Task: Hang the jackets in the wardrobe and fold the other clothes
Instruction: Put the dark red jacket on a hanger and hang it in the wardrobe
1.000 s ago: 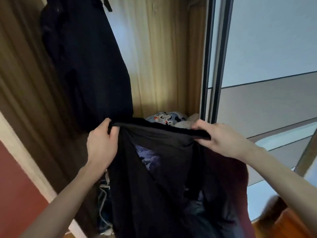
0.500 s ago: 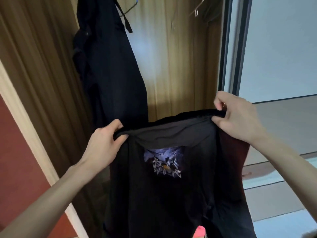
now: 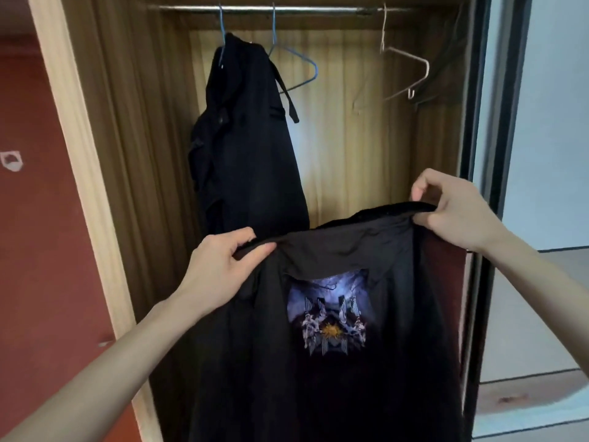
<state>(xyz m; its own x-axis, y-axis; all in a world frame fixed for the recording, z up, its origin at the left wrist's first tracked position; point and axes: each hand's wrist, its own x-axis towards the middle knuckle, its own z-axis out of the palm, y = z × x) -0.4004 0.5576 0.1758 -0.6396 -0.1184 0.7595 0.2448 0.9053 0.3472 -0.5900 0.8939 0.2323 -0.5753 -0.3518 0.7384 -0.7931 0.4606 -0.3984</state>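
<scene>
I hold a black jacket (image 3: pixel 325 371) up in front of the open wardrobe, its inside facing me with a printed blue-and-white patch below the collar. My left hand (image 3: pixel 220 266) pinches the collar's left end. My right hand (image 3: pixel 452 212) grips the collar's right end, slightly higher. Another dark jacket (image 3: pixel 245 154) hangs on a blue hanger from the metal rail (image 3: pixel 287 8). An empty blue hanger (image 3: pixel 296 68) and an empty pale hanger (image 3: pixel 404 71) hang further right on the rail.
The wardrobe's wooden frame (image 3: pixel 83 173) stands at the left against a red wall (image 3: pixel 35 250). A dark sliding-door edge (image 3: pixel 484 122) bounds the opening on the right, with a pale wall beyond it.
Both hands have raised the black jacket higher. My view has tilted upward, bringing the rail and the hangers into sight; the clothes at the wardrobe bottom are out of view.
</scene>
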